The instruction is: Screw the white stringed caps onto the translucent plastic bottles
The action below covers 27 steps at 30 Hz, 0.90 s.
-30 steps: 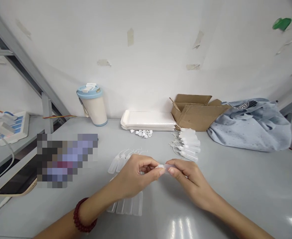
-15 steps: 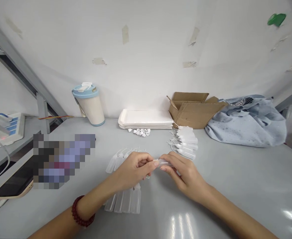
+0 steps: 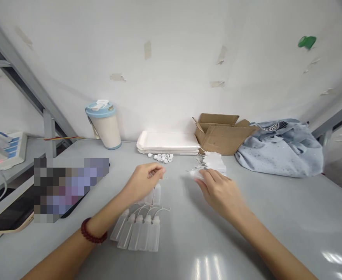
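Note:
My right hand [image 3: 219, 192] has its fingers closed around a small translucent plastic bottle [image 3: 196, 174], whose tip points left. It is beside a stack of similar bottles [image 3: 214, 159] on the right, partly covering them. My left hand [image 3: 143, 181], with a red bead bracelet on the wrist, is over the back group of bottles [image 3: 157, 193]. Its thumb and fingers are pressed together, and whatever they may hold is hidden. Nearer to me, several translucent bottles [image 3: 138, 233] with thin straps at their necks lie in a row.
Small white caps [image 3: 162, 157] lie before a stack of white padded envelopes [image 3: 168, 142]. Behind stand a cup with a blue lid [image 3: 105, 126] and an open cardboard box [image 3: 225, 136]. A grey-blue cloth bag [image 3: 278, 151] lies right; a phone [image 3: 12, 208] lies left.
My hands have moved apart. The right one has carried the bottle to the stack on the right; the left one has shifted left and back toward the rear bottles.

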Tool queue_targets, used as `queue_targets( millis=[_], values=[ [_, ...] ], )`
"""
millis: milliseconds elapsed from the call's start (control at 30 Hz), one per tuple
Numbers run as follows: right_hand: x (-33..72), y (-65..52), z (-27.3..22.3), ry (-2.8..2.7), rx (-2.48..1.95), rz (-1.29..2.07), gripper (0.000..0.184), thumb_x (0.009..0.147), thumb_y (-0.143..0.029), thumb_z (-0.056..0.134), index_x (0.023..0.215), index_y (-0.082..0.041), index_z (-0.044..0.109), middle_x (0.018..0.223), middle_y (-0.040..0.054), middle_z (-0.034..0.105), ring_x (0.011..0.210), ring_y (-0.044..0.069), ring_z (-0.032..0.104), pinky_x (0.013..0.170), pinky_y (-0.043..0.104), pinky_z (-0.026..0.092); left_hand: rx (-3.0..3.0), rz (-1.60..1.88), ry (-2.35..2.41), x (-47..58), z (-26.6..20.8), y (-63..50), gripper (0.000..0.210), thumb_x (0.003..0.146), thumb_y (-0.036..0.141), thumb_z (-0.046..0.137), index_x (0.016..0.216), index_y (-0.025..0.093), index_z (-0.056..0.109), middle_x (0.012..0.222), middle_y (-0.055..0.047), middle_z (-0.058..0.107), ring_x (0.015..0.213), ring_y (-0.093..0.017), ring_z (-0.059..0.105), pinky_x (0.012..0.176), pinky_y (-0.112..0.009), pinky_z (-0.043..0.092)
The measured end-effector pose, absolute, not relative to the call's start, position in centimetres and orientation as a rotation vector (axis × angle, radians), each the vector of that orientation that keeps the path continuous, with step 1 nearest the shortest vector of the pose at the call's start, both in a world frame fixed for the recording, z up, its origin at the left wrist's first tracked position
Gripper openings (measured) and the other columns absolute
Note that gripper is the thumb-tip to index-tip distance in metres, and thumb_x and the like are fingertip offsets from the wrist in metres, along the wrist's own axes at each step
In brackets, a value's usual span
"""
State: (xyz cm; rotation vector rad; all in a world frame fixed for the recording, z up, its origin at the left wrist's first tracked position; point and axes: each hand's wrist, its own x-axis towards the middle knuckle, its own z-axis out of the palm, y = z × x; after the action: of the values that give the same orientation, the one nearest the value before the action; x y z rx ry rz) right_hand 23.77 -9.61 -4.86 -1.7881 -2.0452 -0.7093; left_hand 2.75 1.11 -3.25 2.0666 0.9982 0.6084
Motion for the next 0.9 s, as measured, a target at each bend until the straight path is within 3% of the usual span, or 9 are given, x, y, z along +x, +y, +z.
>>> queue_targets(
  millis=[167,333,567,700,800,900],
  values=[
    [24.3,-9.5,-4.1,-1.866,-2.264,-0.674,0.017,0.087,-0.023,0.053,0.074,-0.014,0.059,0.067,0.0070,0.061,0.063,0.021,0.058,0.043,0.027,0.022,2.476,0.757,1.134,1.1,-4.8,5.5,0.033,0.083,0.022,0.037,0.098,0.012,0.065,0.103,-0.011,0.066,0.094,-0.025,0.059,0.077,-0.036,0.049],
    [24.6,-9.6,-3.8,-1.802,-2.462,-0.611,0.013,0.085,-0.021,0.057,0.074,-0.013,0.061,0.078,0.0119,0.063,0.075,0.025,0.060,0.042,0.027,0.026,2.597,0.725,1.031,0.7,-6.8,8.0,0.038,0.084,0.019,0.035,0.108,0.012,0.063,0.125,-0.012,0.057,0.115,-0.026,0.050,0.099,-0.044,0.039],
    [24.1,-9.6,-4.7,-1.859,-2.164,-0.619,0.012,0.084,-0.019,0.055,0.089,-0.010,0.061,0.092,0.0173,0.060,0.083,0.030,0.057,0.057,0.035,0.045,2.684,0.692,0.980,0.6,-7.9,8.6,0.037,0.086,0.019,0.034,0.109,0.012,0.063,0.126,-0.013,0.054,0.116,-0.027,0.049,0.101,-0.045,0.038],
    [21.7,-10.4,-4.8,-2.156,-1.592,-0.131,0.022,0.089,-0.020,0.049,0.108,-0.011,0.054,0.100,0.0148,0.058,0.090,0.025,0.054,0.076,0.038,0.048,2.693,0.671,0.976,0.6,-7.8,8.5,0.037,0.086,0.017,0.035,0.110,0.011,0.062,0.117,-0.014,0.058,0.110,-0.026,0.052,0.097,-0.044,0.041],
    [19.1,-11.6,-4.8,-2.327,-1.363,0.225,0.028,0.091,-0.025,0.046,0.116,-0.013,0.049,0.096,0.0115,0.059,0.085,0.022,0.053,0.075,0.034,0.048,2.689,0.636,0.991,0.7,-7.5,8.2,0.037,0.085,0.016,0.036,0.110,0.012,0.062,0.106,-0.013,0.060,0.104,-0.025,0.054,0.093,-0.041,0.044],
    [17.1,-12.7,-5.1,-2.491,-1.236,0.333,0.032,0.091,-0.029,0.046,0.119,-0.014,0.049,0.090,0.0091,0.059,0.081,0.021,0.051,0.073,0.034,0.047,2.685,0.591,1.009,0.7,-7.1,7.7,0.033,0.084,0.017,0.038,0.103,0.012,0.065,0.101,-0.012,0.061,0.099,-0.025,0.056,0.090,-0.038,0.045]
  ],
)
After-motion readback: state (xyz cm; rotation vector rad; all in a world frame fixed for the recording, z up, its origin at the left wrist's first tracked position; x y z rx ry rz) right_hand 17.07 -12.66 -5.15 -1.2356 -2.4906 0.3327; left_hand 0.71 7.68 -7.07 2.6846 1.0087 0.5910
